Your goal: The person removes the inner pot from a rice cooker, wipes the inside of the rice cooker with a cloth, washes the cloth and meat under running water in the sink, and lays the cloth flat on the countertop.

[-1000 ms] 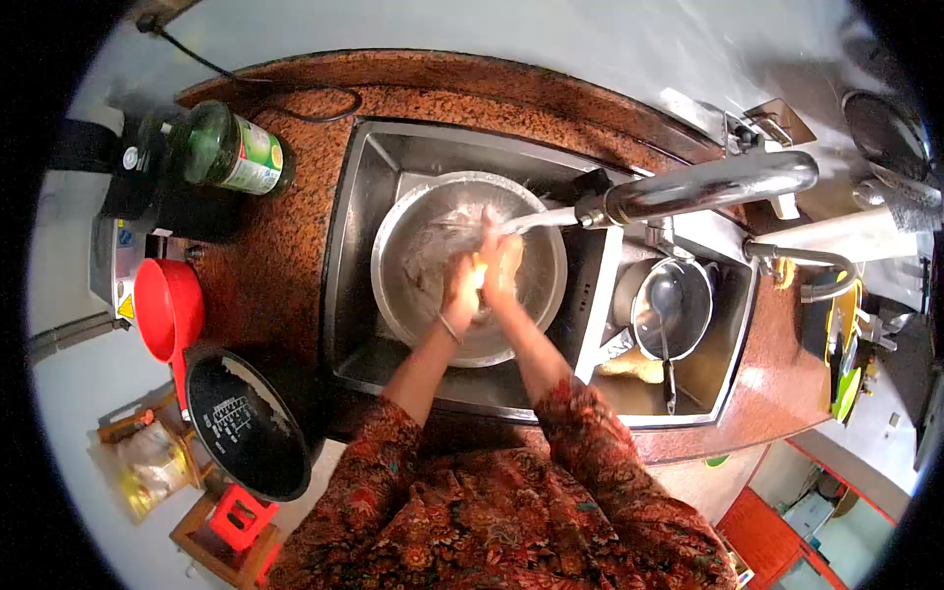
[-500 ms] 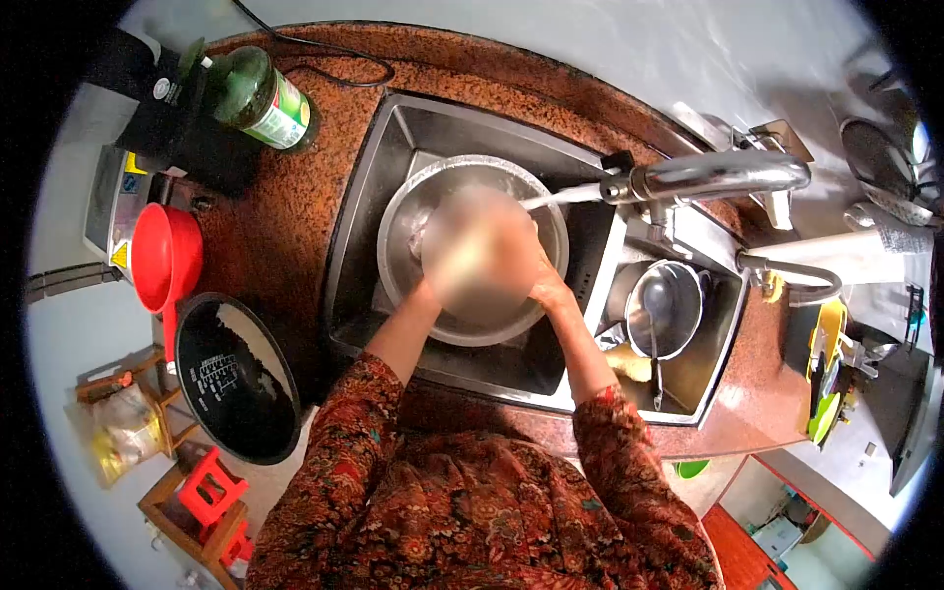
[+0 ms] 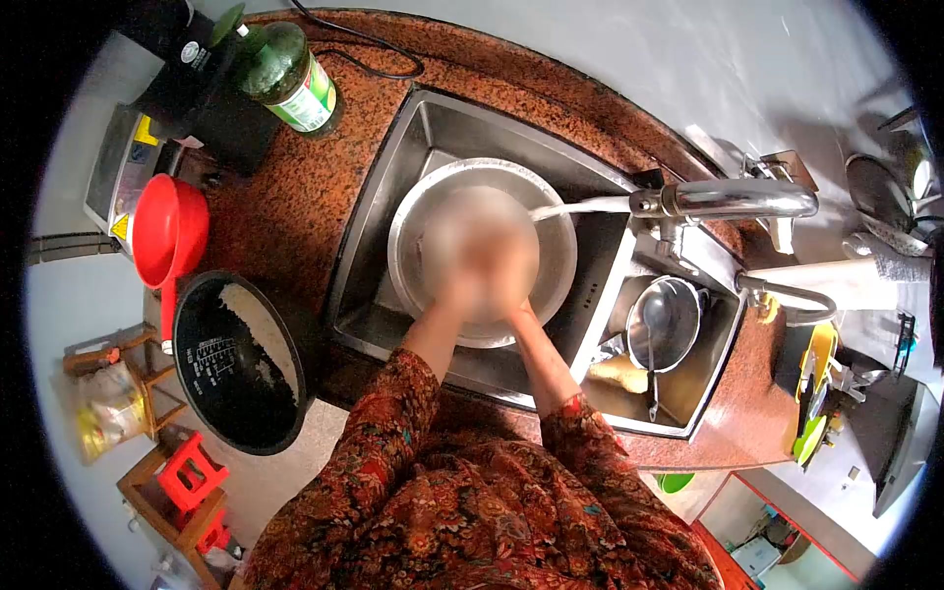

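Observation:
A round steel basin (image 3: 410, 208) sits in the left bowl of the sink (image 3: 378, 234). My left hand (image 3: 458, 285) and my right hand (image 3: 505, 280) are close together over the middle of the basin. A blurred patch covers the fingers of both, so what they hold, if anything, is hidden. Water (image 3: 580, 206) runs from the faucet (image 3: 737, 200) into the basin from the right, beside my hands.
The right sink bowl holds a steel pot (image 3: 678, 339) with a ladle (image 3: 650, 364). At the left are a black rice-cooker pot (image 3: 221, 393), a red dipper (image 3: 162, 231) and a green bottle (image 3: 290, 84). Red stools (image 3: 192, 472) stand below.
The view has shifted, so the counter's left side sits higher. My hands have drawn closer together since half a second ago and remain over the basin. Water keeps running.

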Demonstrator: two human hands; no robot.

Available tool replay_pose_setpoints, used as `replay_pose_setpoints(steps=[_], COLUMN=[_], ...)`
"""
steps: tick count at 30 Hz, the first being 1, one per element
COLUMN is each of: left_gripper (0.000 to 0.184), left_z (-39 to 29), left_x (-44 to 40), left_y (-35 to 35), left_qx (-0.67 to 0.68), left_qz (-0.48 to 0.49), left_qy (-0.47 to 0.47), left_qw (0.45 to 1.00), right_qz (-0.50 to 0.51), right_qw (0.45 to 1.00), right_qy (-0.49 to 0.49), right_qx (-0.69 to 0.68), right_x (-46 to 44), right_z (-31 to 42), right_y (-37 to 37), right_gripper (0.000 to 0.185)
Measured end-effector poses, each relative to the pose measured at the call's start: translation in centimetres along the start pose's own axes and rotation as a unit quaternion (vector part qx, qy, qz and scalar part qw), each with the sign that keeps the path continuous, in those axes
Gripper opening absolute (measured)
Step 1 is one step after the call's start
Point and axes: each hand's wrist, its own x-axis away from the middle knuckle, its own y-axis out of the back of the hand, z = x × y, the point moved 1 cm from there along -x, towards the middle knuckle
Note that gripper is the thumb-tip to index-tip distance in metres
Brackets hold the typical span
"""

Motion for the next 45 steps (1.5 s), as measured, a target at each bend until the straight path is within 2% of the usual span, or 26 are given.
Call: replay_pose_setpoints(steps=[2,3,8,10,11,13,15,16,17,18,19,20,23,24,26,30,33,35,36,37,38,39,40,41,43,45], left_gripper=[0.057,0.055,0.045,0.041,0.037,0.025,0.025,0.027,0.029,0.039,0.047,0.055,0.047,0.045,0.04,0.032,0.027,0.024,0.023,0.024,0.026,0.03,0.031,0.033,0.025,0.018], left_z=[-0.8,-1.1,-0.2,-0.3,-0.5,1.0,2.6,1.4,0.1,-1.1,-0.9,-0.8,-0.4,-1.0,-2.1,-1.7,-2.4,-1.9,-1.6,-1.6,-1.5,-2.4,-3.4,-4.9,-5.9,-5.7], left_x=[0.5,0.5,-0.9,-0.8,0.6,-0.5,-2.4,-0.5,1.4,3.3,3.3,3.4,2.3,2.4,2.4,0.4,-2.6,-2.5,-2.0,0.0,-0.8,0.3,0.8,1.1,1.7,3.0], left_y=[-1.3,-1.3,-0.5,-1.9,-4.6,-2.5,3.1,0.0,-2.7,-3.4,-2.6,-1.7,-1.1,-1.2,-1.7,-2.4,-2.1,-2.6,-3.5,-8.4,-5.9,-9.2,-9.4,-8.8,-7.3,-8.0], left_qx=[-0.012,-0.015,-0.027,-0.036,-0.053,-0.284,-0.224,-0.304,-0.384,-0.196,-0.073,0.042,-0.01,-0.017,-0.032,-0.072,-0.222,-0.335,-0.339,-0.144,0.049,-0.015,-0.043,-0.073,-0.119,-0.206], left_qz=[0.003,0.003,-0.002,0.002,-0.004,-0.082,-0.09,-0.094,-0.096,-0.118,-0.011,0.08,-0.02,-0.028,-0.042,-0.061,-0.089,-0.119,-0.127,-0.154,0.137,-0.091,-0.125,-0.159,-0.02,0.013], left_qy=[-0.011,-0.015,-0.04,-0.076,-0.103,-0.143,-0.128,-0.16,-0.193,-0.112,-0.063,0.011,-0.028,-0.027,-0.029,-0.036,-0.088,-0.099,-0.081,0.004,0.13,0.063,0.048,0.031,-0.006,-0.055], left_qw=[1.0,1.0,0.999,0.996,0.993,0.945,0.962,0.934,0.898,0.967,0.995,0.996,0.999,0.999,0.998,0.995,0.967,0.929,0.929,0.977,0.981,0.994,0.99,0.984,0.993,0.977], right_qz=[0.012,0.028,-0.028,-0.054,-0.106,-0.068,-0.093,-0.105,-0.118,-0.083,-0.045,0.006,0.039,0.064,-0.041,-0.029,-0.021,-0.048,-0.045,0.061,0.037,0.012,-0.012,0.087,0.22,0.245], right_qw=[0.999,0.999,0.99,0.987,0.992,0.974,0.973,0.972,0.977,0.959,0.923,0.951,0.999,0.995,0.992,0.997,0.988,0.99,0.987,0.961,0.985,0.986,0.964,0.886,0.763,0.838], right_qy=[0.018,-0.035,-0.027,-0.062,-0.048,-0.09,-0.079,-0.077,-0.179,-0.225,-0.264,-0.22,0.008,-0.031,0.096,-0.009,-0.019,-0.092,-0.132,-0.222,-0.166,-0.114,-0.058,-0.179,-0.344,-0.263], right_qx=[-0.03,-0.02,0.138,0.137,0.053,0.195,0.197,0.198,-0.024,-0.153,-0.276,-0.218,-0.002,0.072,0.071,0.065,0.154,0.099,0.077,0.154,0.017,-0.122,-0.261,-0.418,-0.501,-0.411], right_x=[1.0,0.4,-2.7,-4.7,-5.0,-6.9,-7.0,-6.8,-6.9,-6.6,-6.1,-4.8,-0.7,-0.1,1.1,-1.3,-4.1,-6.1,-6.7,-7.2,-7.2,-6.1,-5.1,-5.0,-3.6,-2.8], right_z=[1.9,6.4,2.1,-1.4,-3.4,-7.0,-10.1,-11.1,-11.4,-11.8,-12.0,-9.8,0.3,1.8,3.7,4.4,1.0,-5.9,-10.8,-8.6,-8.1,-7.7,-7.5,-8.2,-7.5,-7.9], right_y=[0.1,2.1,0.0,-1.3,-1.1,-0.9,-0.9,-0.6,0.3,-0.2,-0.7,-1.2,-0.7,-1.1,-0.7,0.4,-0.7,-1.6,-2.4,-0.5,0.5,1.4,2.0,3.7,6.7,7.4], right_gripper=[0.039,0.041,0.038,0.039,0.038,0.037,0.041,0.043,0.037,0.034,0.032,0.028,0.034,0.04,0.05,0.037,0.038,0.035,0.031,0.027,0.023,0.021,0.021,0.025,0.032,0.041])
